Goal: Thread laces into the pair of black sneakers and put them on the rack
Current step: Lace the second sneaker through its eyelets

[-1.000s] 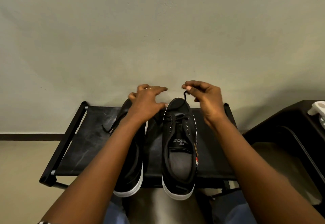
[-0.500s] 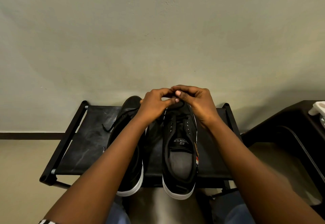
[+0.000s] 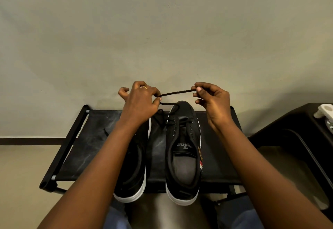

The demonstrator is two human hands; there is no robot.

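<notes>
A black fabric rack (image 3: 86, 149) stands against a pale wall (image 3: 162, 30). Two black sneakers (image 3: 182, 149) sit side by side mid-rack, heels over its near edge. The left hand (image 3: 139, 102) and right hand (image 3: 212, 101) pinch one black lace (image 3: 175, 92) taut above the toes.

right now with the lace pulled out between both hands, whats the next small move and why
Probably feed the end pinched by the right hand down into the next open eyelet of the right sneaker. The lace is stretched to the left hand, and only the eyelets near the toe look laced.
</notes>
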